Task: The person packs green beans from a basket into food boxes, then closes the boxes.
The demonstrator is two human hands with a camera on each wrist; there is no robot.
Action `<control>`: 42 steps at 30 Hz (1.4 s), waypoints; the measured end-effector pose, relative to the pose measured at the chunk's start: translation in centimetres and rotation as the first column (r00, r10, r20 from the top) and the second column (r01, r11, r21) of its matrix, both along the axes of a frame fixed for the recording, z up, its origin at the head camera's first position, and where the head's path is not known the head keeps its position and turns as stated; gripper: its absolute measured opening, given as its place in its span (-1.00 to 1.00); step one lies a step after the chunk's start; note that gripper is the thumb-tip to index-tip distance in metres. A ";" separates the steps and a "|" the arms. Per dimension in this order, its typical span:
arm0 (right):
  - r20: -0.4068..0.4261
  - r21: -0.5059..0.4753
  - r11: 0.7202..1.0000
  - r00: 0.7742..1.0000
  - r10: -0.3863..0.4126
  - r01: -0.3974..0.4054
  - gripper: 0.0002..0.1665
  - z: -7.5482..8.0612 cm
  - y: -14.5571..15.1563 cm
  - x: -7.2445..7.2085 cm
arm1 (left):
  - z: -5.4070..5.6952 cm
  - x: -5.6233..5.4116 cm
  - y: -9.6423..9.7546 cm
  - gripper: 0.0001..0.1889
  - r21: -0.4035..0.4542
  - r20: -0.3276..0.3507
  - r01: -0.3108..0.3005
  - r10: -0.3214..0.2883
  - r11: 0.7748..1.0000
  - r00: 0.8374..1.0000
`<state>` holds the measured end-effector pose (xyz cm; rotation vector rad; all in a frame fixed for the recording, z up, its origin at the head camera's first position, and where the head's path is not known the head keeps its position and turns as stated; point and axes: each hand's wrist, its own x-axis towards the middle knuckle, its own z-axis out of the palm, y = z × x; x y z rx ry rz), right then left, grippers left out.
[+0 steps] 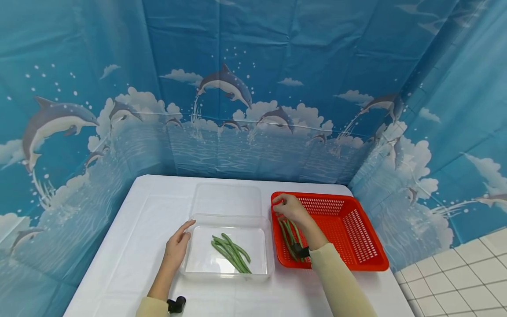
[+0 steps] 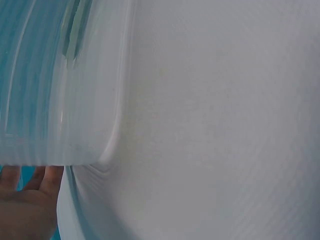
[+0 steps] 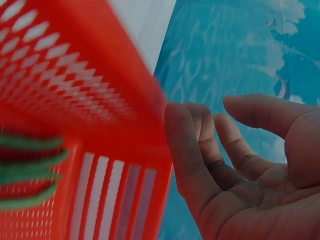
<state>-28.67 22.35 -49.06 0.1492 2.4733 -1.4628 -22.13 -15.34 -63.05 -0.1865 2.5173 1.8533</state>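
In the head view, our left hand (image 1: 177, 251) is beside the clear box (image 1: 201, 253), with green beans (image 1: 231, 252) inside; our right hand (image 1: 291, 208) is at the far-left corner of the red basket (image 1: 336, 233), near more beans (image 1: 287, 238). Left wrist: relaxed fingers (image 2: 51, 181) at the box's end. Right wrist: our fingers (image 3: 181, 150) bend loosely, empty.

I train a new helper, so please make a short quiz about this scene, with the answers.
1. True or false: in the head view, the clear box stands right of the red basket.
2. Fill in: both the box and the basket contain ____.
3. Which hand is at the basket, and does it hold anything?

Key: 1. False, it stands left. 2. Green beans. 3. The right hand; it holds nothing visible.
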 end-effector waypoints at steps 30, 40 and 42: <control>0.203 0.237 0.967 0.968 -0.145 0.095 -0.79 -8.7 8.9 -1.5 | -0.1 -0.2 0.0 -0.55 0.004 -0.005 0.002 -0.002 1.000 1.000; 0.129 0.300 0.951 0.985 -0.112 0.069 -0.84 -9.3 8.2 -0.8 | 0.0 -0.1 0.1 -0.55 -0.002 0.001 -0.003 0.003 1.000 1.000; 0.121 0.310 0.948 0.987 -0.106 0.064 -0.86 -9.3 8.1 -0.8 | 0.0 0.0 0.1 -0.55 -0.007 0.003 -0.005 0.005 1.000 1.000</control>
